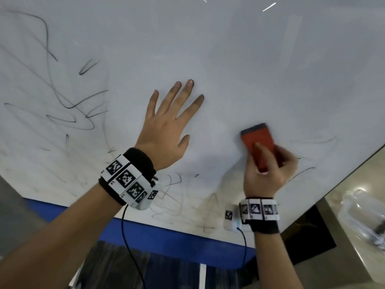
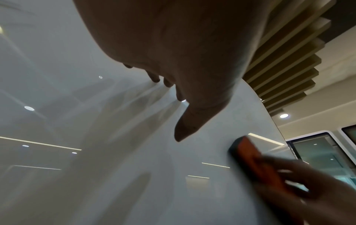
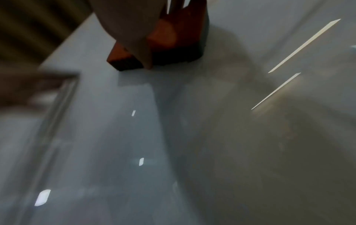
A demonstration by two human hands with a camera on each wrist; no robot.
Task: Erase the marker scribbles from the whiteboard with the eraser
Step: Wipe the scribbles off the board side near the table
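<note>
The whiteboard fills the head view, its middle and upper right wiped bare. Dark marker scribbles cover its left side, and fainter scribbles run along the lower edge and to the right of the eraser. My right hand grips the red eraser with its dark felt against the board. In the right wrist view the eraser sits under my fingers, blurred. My left hand lies flat on the board with fingers spread, left of the eraser.
A blue band runs under the board's lower edge. To the right, past the board's edge, a beige surface holds a clear plastic container. Wrist-camera cables hang from both wrists.
</note>
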